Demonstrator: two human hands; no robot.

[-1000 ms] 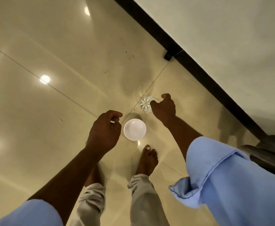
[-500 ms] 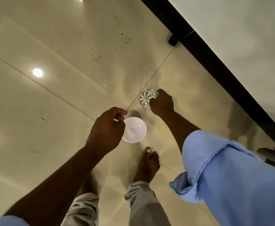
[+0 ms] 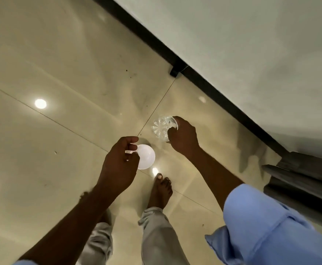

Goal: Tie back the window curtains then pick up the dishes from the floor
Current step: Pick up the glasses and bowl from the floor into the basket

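no readable text, labels, numbers or signs

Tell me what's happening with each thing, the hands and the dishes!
Left hand: pinches the white bowl's rim.
Right hand: grips the clear glass.
White bowl: upright, held by its rim.
Clear glass: held; looks empty.
Grey curtain: hangs by the wall; tie not visible.

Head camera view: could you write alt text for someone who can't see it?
Looking down, a person's left hand holds a small white bowl while the right hand grips a clear glass, above a glossy tiled floor and a bare foot.
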